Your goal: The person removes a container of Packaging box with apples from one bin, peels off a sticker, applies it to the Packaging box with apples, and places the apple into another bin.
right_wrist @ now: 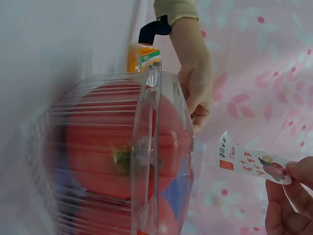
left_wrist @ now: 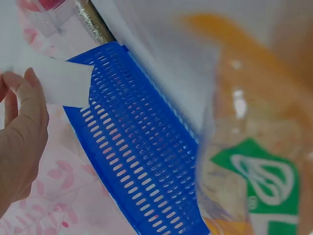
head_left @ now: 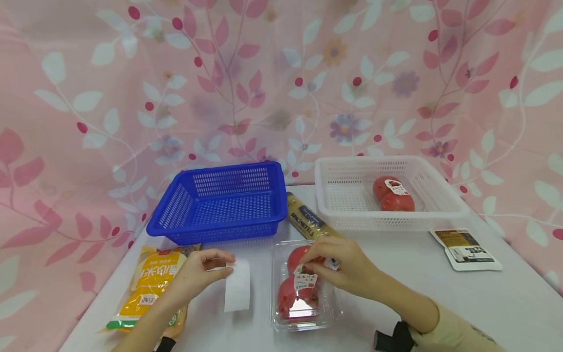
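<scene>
My left hand (head_left: 200, 274) pinches the top of a white paper strip (head_left: 237, 291) between thumb and fingers, and the strip hangs down beside the fruit box. With thumb and fingertips, my right hand (head_left: 349, 266) grips the end of a white sticker label (right_wrist: 252, 164) printed with a fruit picture and red characters. In the head view the label overlaps the clear plastic box (head_left: 330, 318) of red tomatoes (head_left: 287, 296); in the right wrist view it shows apart from the lid. The box stands shut on the table.
A blue basket (head_left: 215, 233) stands at the back left, a white basket (head_left: 387, 221) with another tomato pack (head_left: 398, 202) at the back right. Between them lies a spaghetti pack (head_left: 308, 221). A yellow bag (head_left: 151, 278) is left, a small pouch (head_left: 470, 252) right.
</scene>
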`<state>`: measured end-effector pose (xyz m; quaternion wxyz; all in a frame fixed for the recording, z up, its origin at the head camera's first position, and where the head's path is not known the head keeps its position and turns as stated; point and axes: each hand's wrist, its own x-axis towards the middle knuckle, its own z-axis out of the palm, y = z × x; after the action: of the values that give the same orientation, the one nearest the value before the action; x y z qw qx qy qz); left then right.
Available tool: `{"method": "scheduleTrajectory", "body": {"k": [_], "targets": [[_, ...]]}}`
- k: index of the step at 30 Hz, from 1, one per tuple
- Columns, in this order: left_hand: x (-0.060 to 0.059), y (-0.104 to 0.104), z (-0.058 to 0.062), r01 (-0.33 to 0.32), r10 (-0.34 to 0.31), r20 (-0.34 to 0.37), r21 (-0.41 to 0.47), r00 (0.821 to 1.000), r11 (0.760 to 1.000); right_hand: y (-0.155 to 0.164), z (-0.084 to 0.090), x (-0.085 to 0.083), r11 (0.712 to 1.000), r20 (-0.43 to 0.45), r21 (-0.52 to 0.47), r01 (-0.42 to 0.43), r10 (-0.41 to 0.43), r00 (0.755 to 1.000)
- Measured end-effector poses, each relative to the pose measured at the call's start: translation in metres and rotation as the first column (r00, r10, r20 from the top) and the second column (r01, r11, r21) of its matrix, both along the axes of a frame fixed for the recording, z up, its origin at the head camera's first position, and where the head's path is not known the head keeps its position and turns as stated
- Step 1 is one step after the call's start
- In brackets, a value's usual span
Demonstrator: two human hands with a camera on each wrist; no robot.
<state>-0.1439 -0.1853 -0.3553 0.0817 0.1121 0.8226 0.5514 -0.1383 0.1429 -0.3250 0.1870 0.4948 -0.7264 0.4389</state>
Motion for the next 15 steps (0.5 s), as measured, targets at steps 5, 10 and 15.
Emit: {"method": "scheduleTrajectory", "body": {"k": [5,10,15], "targets": [[0.000,-0.004,-0.015,0.082,-0.080,0.034,-0.066,0.996,0.994,0.005,-0.004,-0.007,0.999,0.134,0.031,0.015,-0.019,0.991],[-0.006,-0.002,-0.029,0.112,-0.119,-0.022,-0.210,0.993,0.971,0.011,-0.007,-0.016,0.999,0.279,0.052,0.006,-0.020,0.960],[-0.006,-0.001,-0.032,0.116,-0.137,-0.025,-0.386,0.990,0.915,0.014,-0.009,-0.023,0.999,0.352,0.035,-0.005,-0.007,0.936]]}}
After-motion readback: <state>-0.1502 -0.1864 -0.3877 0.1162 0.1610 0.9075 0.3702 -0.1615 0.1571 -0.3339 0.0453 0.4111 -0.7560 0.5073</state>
